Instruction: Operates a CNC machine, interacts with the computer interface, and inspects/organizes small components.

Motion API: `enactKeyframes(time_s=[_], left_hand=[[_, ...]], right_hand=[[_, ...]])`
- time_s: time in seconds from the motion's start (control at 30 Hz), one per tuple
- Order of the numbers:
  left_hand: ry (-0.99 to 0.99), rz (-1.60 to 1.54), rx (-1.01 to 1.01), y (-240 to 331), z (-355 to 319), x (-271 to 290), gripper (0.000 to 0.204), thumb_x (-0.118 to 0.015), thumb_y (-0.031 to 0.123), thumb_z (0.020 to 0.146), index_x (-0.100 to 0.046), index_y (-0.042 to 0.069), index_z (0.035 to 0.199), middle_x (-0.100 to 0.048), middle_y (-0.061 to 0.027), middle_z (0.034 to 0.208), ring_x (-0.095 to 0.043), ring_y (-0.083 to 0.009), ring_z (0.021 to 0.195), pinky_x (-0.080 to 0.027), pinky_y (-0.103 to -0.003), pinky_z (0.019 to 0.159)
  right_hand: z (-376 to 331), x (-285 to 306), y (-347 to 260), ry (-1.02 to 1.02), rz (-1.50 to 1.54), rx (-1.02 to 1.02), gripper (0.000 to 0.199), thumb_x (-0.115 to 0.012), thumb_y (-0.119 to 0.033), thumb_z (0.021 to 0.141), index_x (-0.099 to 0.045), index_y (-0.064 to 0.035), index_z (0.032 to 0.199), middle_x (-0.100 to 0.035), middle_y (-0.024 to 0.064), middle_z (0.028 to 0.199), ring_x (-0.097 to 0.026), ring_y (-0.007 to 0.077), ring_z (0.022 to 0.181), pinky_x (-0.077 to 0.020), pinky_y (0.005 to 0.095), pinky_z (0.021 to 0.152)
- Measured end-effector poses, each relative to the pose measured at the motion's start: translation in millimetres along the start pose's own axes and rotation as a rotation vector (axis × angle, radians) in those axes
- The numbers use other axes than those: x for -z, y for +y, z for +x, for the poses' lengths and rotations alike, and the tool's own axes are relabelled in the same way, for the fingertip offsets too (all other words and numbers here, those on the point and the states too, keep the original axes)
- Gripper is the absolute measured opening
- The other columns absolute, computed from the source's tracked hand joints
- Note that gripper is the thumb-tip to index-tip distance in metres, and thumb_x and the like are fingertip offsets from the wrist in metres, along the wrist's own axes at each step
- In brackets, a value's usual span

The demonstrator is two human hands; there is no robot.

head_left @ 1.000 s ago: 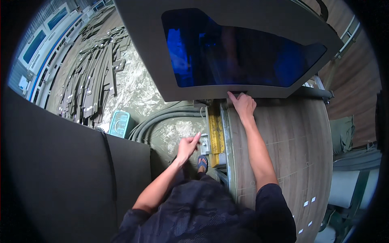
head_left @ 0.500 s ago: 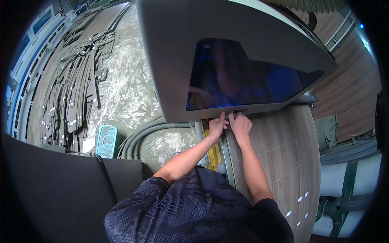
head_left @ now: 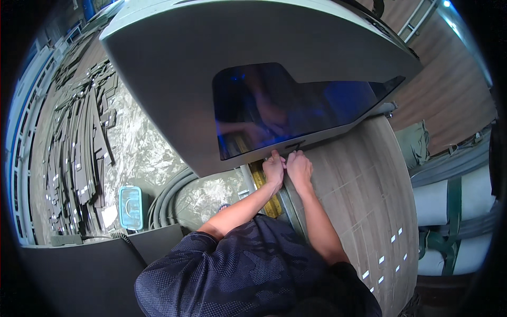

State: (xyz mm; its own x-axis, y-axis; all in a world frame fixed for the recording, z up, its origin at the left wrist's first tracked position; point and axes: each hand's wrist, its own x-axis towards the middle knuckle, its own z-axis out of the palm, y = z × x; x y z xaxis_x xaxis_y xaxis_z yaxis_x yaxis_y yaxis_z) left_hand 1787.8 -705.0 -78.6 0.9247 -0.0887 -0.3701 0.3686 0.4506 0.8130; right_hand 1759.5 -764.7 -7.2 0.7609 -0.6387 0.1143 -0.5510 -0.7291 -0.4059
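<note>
Both hands meet at the lower edge of a large dark grey machine cover (head_left: 163,68), which has a dark, glossy window (head_left: 296,108). My left hand (head_left: 273,171) has its fingers bent, one pointing up toward the cover's edge. Close beside it, my right hand (head_left: 300,170) has its fingers drawn together in a pinch. The fingertips nearly touch each other; what they hold, if anything, is too small or hidden to make out. A small dark slot or handle (head_left: 294,145) shows in the cover's edge just above the hands. Below them runs a wood-grain panel (head_left: 348,195).
Several small white labels (head_left: 381,260) dot the panel. A yellow strip (head_left: 272,207) and metal rail run beside it. Grey hoses (head_left: 165,198) curve on the floor near a teal-rimmed box (head_left: 131,207). Stacked dark strips (head_left: 79,158) lie far left. A dark surface (head_left: 79,274) stands lower left.
The view has turned, so the cover sits further left and tilted. Both hands stay together at its lower edge, now a little left and lower in the picture. More white labels show.
</note>
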Motion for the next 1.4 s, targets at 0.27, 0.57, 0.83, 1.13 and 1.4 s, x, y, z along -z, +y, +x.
enactKeyframes(time_s=[0.27,0.57,0.83,1.13,1.4], left_hand=[[-0.001,0.008,-0.042,-3,2,4,0.057,-0.054,0.043,0.109,-0.064,0.005,0.067,-0.058,-0.0019,0.057,-0.048,-0.0093,0.051,-0.037,-0.028,0.053],[0.038,0.069,0.033,3,-4,7,0.059,-0.056,0.047,0.107,-0.064,0.006,0.065,-0.058,-0.0007,0.057,-0.048,-0.0096,0.05,-0.037,-0.027,0.052],[0.049,0.152,0.035,1,-7,11,0.059,-0.052,0.054,0.106,-0.061,0.01,0.068,-0.054,0.0009,0.055,-0.043,-0.0105,0.041,-0.032,-0.028,0.042],[0.061,0.157,0.023,-2,-6,-2,0.065,-0.054,0.054,0.106,-0.065,0.004,0.066,-0.058,-0.0023,0.056,-0.05,-0.0117,0.05,-0.039,-0.031,0.053],[0.184,0.065,-0.035,-19,-42,-10,0.066,-0.052,0.056,0.106,-0.063,0.005,0.065,-0.056,-0.0014,0.056,-0.048,-0.0102,0.048,-0.035,-0.028,0.048]], right_hand=[[28,-6,5,-0.172,0.23,-0.101,0.046,-0.046,-0.036,0.095,-0.076,-0.0006,0.095,-0.073,0.027,0.101,-0.068,0.0462,0.103,-0.0516,0.0513,0.093],[37,9,6,-0.435,1.044,-0.436,0.027,-0.045,-0.027,0.102,-0.055,-0.0116,0.082,-0.04,-0.0079,0.058,-0.03,0.0045,0.041,-0.0178,0.0254,0.038],[50,40,17,-0.632,1.216,-0.514,0.023,-0.05,-0.021,0.1,-0.053,-0.0103,0.081,-0.037,-0.0078,0.058,-0.026,0.004,0.041,-0.015,0.0252,0.037],[71,48,28,-0.737,1.218,-0.565,0.022,-0.047,-0.019,0.1,-0.052,-0.011,0.08,-0.037,-0.0077,0.058,-0.026,0.0045,0.041,-0.0164,0.0248,0.037],[53,57,51,-0.78,1.228,-0.557,0.023,-0.048,-0.02,0.098,-0.051,-0.0109,0.077,-0.037,-0.0069,0.057,-0.027,0.0059,0.04,-0.018,0.0251,0.036]])
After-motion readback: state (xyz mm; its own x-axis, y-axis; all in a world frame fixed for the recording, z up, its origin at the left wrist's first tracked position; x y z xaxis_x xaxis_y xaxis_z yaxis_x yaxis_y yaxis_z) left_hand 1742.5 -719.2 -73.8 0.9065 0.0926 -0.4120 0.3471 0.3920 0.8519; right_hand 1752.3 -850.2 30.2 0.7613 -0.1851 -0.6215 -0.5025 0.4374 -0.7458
